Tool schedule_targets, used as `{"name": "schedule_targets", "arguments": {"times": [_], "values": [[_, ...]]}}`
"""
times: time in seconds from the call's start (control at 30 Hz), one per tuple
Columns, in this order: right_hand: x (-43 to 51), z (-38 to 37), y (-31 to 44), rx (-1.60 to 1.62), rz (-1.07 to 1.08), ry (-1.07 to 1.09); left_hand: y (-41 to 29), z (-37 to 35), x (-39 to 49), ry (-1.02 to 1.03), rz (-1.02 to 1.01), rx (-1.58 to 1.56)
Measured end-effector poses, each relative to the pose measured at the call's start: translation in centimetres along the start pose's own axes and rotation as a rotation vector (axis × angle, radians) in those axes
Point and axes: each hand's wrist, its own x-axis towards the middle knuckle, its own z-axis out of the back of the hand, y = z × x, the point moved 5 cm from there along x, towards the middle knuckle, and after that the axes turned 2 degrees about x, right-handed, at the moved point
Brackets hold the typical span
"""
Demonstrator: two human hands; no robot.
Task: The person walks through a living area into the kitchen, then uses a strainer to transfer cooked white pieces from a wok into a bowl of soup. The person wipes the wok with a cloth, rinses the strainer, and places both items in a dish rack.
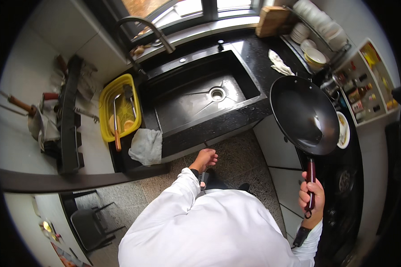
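My right hand (311,197) grips the dark red handle (310,180) of a black wok (300,113). The wok is tilted, with its inside facing me; a bright reflection lies on the lower part of its bowl. It hangs over the corner where the sink counter meets the stove side. My left hand (205,158) is in front of my body, near the counter's front edge. Its fingers are loosely curled, and nothing shows in them. Beyond it lies a black sink (183,113) with a round metal drain (217,94).
A yellow basket (104,123) with utensils stands left of the sink, beside a grey cloth (146,147). The faucet (160,36) arches over the sink's back. A white cloth (280,63), dish rack (330,40), white bowl (345,130) and stove (342,200) are at right.
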Motion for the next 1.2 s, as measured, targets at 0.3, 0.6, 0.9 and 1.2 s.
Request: {"name": "schedule_targets", "arguments": {"times": [0.3, 0.6, 0.9, 1.2], "values": [[12.9, -11.0, -2.7, -0.346, -0.103, 0.032, 5.0, 10.9, -2.9, -0.193, 0.019, -0.193], [19.6, -19.5, -6.6, -0.845, 0.028, 0.071, 7.8, 16.2, -4.5, -0.279, 0.038, -0.327], [20.7, -22.3, -9.7, -1.022, 0.109, 0.112, 1.5, 16.8, -8.0, -0.29, -0.196, -0.142], [23.2, -19.3, -11.5, -1.487, 0.876, 0.067, -6.3, 20.1, -12.9, -0.752, -0.594, 0.334]]}}
